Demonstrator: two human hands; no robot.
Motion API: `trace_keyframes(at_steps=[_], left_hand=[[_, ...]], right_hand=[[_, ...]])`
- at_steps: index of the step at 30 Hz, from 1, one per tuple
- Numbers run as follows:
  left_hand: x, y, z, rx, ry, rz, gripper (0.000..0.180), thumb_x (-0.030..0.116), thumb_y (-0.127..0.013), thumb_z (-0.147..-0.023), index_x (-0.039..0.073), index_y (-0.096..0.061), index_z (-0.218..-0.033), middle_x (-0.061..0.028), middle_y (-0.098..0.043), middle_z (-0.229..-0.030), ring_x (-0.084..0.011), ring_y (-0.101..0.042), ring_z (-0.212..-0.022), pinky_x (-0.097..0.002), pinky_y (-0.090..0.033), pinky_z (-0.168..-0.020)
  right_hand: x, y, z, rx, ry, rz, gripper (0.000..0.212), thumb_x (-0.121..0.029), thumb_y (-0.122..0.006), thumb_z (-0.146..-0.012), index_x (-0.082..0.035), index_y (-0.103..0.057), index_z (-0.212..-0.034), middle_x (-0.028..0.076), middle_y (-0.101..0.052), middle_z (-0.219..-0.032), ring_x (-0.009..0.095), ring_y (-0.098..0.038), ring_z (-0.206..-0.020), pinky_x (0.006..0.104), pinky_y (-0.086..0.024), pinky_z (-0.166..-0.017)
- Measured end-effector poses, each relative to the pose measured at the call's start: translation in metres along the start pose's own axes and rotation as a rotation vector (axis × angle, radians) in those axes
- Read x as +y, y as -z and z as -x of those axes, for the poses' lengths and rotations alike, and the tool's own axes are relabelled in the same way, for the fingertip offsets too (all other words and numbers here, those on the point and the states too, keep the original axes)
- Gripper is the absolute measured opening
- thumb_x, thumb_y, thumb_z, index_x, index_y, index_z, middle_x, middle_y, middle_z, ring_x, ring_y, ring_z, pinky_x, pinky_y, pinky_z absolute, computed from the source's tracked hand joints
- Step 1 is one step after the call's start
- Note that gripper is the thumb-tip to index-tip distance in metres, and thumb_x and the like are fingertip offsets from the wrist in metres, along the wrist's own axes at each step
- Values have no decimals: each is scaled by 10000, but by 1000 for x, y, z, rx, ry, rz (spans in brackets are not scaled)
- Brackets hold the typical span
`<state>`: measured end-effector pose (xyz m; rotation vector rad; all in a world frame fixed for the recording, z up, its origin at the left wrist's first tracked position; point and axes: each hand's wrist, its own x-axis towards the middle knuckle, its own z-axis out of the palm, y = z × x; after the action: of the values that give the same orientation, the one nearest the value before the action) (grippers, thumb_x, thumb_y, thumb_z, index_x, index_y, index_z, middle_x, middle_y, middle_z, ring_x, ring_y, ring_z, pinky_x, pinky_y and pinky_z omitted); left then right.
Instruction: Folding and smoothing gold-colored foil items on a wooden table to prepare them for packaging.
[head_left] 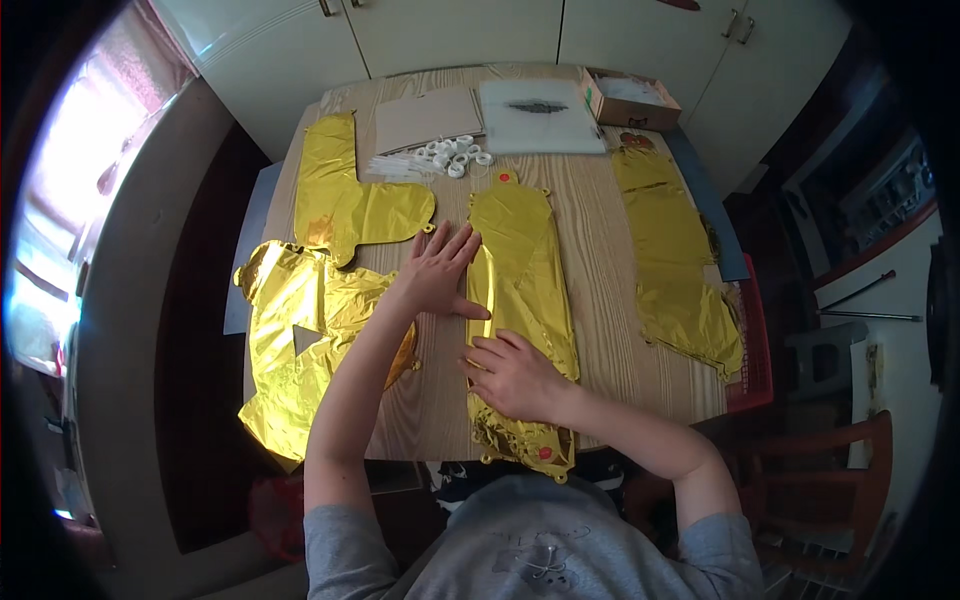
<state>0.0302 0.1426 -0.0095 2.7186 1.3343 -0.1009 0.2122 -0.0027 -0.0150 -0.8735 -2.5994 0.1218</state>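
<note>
A long gold foil balloon [515,245], flat and creased, lies lengthwise in front of me, with a red dot at each end. Along its left edge my left hand [438,272] rests with fingers spread, partly on the foil and partly on the wood. Lower down, my right hand [517,378] lies on the same balloon, its fingers slightly bent and apart, reaching the left edge. The foil under both palms is hidden. Near my body the balloon's end is crumpled and overhangs the table edge.
On the wooden table [600,300], more gold foil shapes lie at left [335,200], near left [300,350] and right [675,250]. Farther back are white ribbon rolls [457,155], clear straws [395,165], a cardboard sheet [430,115], a translucent bag [545,125] and an open box [630,105].
</note>
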Motion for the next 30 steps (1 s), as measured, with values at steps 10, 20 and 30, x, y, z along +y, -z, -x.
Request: trace_keyframes(at_steps=[10,20,30], left_hand=[[1,3,2,10,3,6,1284,806,-659,-550,81,-210,-1509,-118,-208,-1572,-365,-134,-1454,-561,-141,-1158],[14,10,23,63,-127,-73,1174,782,-631,-620,102,-260,-1502,-70,-283,-1551,-310,-157,-1460,-588,-102,-1151],[33,13,57,-13,-232,-10,1221,765,-673,-578,83,-251,-1498,-106,-267,-1549,-345,-167,-1450,-613,-118,-1141]], right_hand=[[32,23,11,60,-210,-222,336,-224,-653,-840,-78,-648,-1143,90,-622,-1158,232,-573,-1116,413,-396,-1020],[48,15,28,153,-239,-67,347,-230,-644,-847,-65,-626,-1152,98,-583,-1196,271,-529,-1162,426,-380,-1029],[47,16,30,109,-298,-128,518,-280,-650,-847,-84,-523,-1309,142,-462,-1371,325,-462,-1232,438,-360,-1057]])
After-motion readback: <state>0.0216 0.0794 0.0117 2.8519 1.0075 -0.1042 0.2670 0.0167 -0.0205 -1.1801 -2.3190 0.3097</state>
